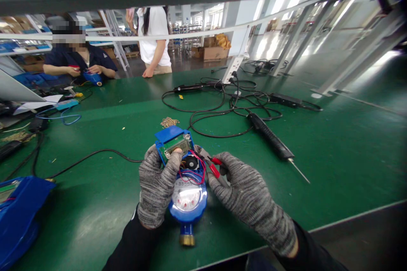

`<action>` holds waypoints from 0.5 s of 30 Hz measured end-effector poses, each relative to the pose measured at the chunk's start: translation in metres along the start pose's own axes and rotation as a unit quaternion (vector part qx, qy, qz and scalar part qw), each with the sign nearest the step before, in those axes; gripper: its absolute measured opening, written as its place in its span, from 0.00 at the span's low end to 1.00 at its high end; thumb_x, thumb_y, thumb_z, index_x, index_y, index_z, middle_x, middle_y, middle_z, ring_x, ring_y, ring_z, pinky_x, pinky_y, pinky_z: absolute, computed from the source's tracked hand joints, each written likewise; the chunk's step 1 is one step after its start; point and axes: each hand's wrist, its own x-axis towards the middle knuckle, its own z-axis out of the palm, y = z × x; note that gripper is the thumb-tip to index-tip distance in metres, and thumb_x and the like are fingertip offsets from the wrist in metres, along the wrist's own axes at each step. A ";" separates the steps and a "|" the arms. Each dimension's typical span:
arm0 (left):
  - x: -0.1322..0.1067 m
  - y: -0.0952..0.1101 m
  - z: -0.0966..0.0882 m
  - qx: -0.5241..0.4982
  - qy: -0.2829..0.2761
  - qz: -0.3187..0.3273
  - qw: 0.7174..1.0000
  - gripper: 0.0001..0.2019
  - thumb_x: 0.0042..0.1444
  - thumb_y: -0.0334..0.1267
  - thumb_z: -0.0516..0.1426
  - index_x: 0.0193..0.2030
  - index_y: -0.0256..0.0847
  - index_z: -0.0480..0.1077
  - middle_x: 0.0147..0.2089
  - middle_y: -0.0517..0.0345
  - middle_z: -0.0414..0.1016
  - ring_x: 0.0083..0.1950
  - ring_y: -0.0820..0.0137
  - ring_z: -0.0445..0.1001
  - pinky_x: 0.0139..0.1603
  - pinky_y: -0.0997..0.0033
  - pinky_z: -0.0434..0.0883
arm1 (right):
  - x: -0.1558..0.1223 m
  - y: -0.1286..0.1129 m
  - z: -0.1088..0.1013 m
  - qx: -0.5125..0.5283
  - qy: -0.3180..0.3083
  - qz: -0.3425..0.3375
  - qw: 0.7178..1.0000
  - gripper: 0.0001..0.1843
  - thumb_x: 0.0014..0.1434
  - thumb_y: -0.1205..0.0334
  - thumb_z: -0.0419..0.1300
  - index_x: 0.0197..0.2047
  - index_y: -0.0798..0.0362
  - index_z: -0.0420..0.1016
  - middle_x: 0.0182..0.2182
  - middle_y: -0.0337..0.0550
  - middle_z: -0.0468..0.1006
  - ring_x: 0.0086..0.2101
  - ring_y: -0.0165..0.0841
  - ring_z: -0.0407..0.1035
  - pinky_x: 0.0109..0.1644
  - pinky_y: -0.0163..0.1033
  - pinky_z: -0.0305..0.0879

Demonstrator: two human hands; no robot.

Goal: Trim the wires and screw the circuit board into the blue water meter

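A blue water meter (188, 199) with a round dial and a brass end lies in front of me. At its far end is an opened blue housing with a circuit board and small display (181, 147). My left hand (157, 184), in a grey knit glove, grips this housing, thumb on the display's edge. My right hand (244, 188), gloved alike, is closed around red-handled pliers (213, 169). The pliers' jaws are at the housing's right side, close to the red and dark wires (201, 167). Whether the jaws touch a wire, I cannot tell.
A pile of small screws (169, 122) lies beyond the meter. To the right are a black electric screwdriver (271, 137), tangled cables and a power strip (232, 70). Another blue meter (22, 216) sits at left. Across the table, a co-worker (82, 61) handles a blue meter; another person (155, 38) stands.
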 end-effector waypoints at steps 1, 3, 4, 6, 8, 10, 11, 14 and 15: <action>0.000 0.000 0.000 0.000 0.000 0.001 1.000 0.13 0.57 0.45 0.65 0.44 0.41 0.78 0.43 0.56 0.83 0.43 0.67 0.80 0.49 0.65 0.76 | 0.000 0.000 0.000 0.000 0.000 -0.001 1.000 0.13 0.58 0.55 0.60 0.45 0.51 0.74 0.32 0.43 0.79 0.30 0.37 0.75 0.35 0.42 0.70; 0.000 0.000 0.000 0.004 0.002 0.004 1.000 0.13 0.56 0.45 0.65 0.44 0.41 0.78 0.43 0.56 0.83 0.43 0.67 0.80 0.48 0.65 0.76 | 0.001 0.000 0.001 -0.004 -0.001 -0.001 1.000 0.13 0.59 0.55 0.60 0.45 0.51 0.74 0.32 0.43 0.79 0.30 0.37 0.74 0.34 0.42 0.69; 0.000 -0.001 0.000 0.007 0.003 0.006 1.000 0.13 0.56 0.45 0.65 0.44 0.41 0.78 0.44 0.55 0.83 0.43 0.66 0.80 0.48 0.65 0.76 | 0.001 0.000 0.001 -0.006 -0.003 0.000 1.000 0.13 0.59 0.55 0.60 0.45 0.51 0.74 0.32 0.42 0.79 0.29 0.37 0.74 0.34 0.41 0.69; 0.001 -0.002 -0.001 0.018 0.005 0.010 1.000 0.13 0.56 0.46 0.65 0.44 0.40 0.78 0.44 0.54 0.82 0.44 0.65 0.80 0.50 0.63 0.76 | 0.001 0.000 0.001 -0.008 -0.003 -0.003 1.000 0.13 0.58 0.56 0.60 0.45 0.51 0.74 0.31 0.41 0.78 0.29 0.36 0.73 0.33 0.40 0.69; 0.001 -0.003 -0.001 0.029 0.005 0.015 0.999 0.14 0.56 0.46 0.65 0.44 0.40 0.78 0.44 0.53 0.82 0.45 0.63 0.80 0.52 0.60 0.75 | 0.000 0.000 0.001 -0.010 0.000 -0.006 1.000 0.12 0.58 0.56 0.60 0.44 0.51 0.74 0.29 0.40 0.77 0.27 0.35 0.72 0.32 0.39 0.68; 0.002 -0.004 -0.001 0.034 0.002 0.015 0.999 0.14 0.57 0.46 0.65 0.45 0.40 0.78 0.45 0.52 0.82 0.45 0.62 0.80 0.53 0.58 0.75 | 0.000 0.001 0.000 -0.010 0.003 -0.007 1.000 0.12 0.58 0.56 0.60 0.44 0.51 0.74 0.29 0.40 0.77 0.27 0.34 0.72 0.32 0.39 0.68; 0.002 -0.004 -0.001 0.034 0.000 0.015 0.999 0.14 0.57 0.46 0.64 0.45 0.40 0.78 0.45 0.52 0.82 0.45 0.62 0.80 0.53 0.58 0.75 | 0.000 0.001 0.000 -0.010 0.004 -0.008 1.000 0.12 0.58 0.56 0.60 0.44 0.51 0.74 0.29 0.40 0.77 0.27 0.34 0.72 0.32 0.39 0.68; 0.001 -0.002 -0.001 0.032 -0.003 0.016 0.999 0.14 0.56 0.46 0.64 0.45 0.41 0.78 0.45 0.53 0.82 0.45 0.62 0.80 0.53 0.58 0.75 | 0.000 0.001 0.000 -0.011 0.000 -0.002 1.000 0.12 0.59 0.55 0.59 0.43 0.51 0.75 0.28 0.40 0.77 0.26 0.34 0.72 0.30 0.37 0.66; 0.001 -0.001 -0.001 0.031 -0.003 0.015 0.999 0.13 0.56 0.46 0.65 0.45 0.41 0.78 0.44 0.53 0.82 0.44 0.62 0.80 0.53 0.59 0.75 | 0.000 0.001 0.000 -0.011 -0.006 0.001 1.000 0.12 0.60 0.54 0.58 0.43 0.51 0.75 0.27 0.40 0.77 0.24 0.33 0.71 0.29 0.37 0.65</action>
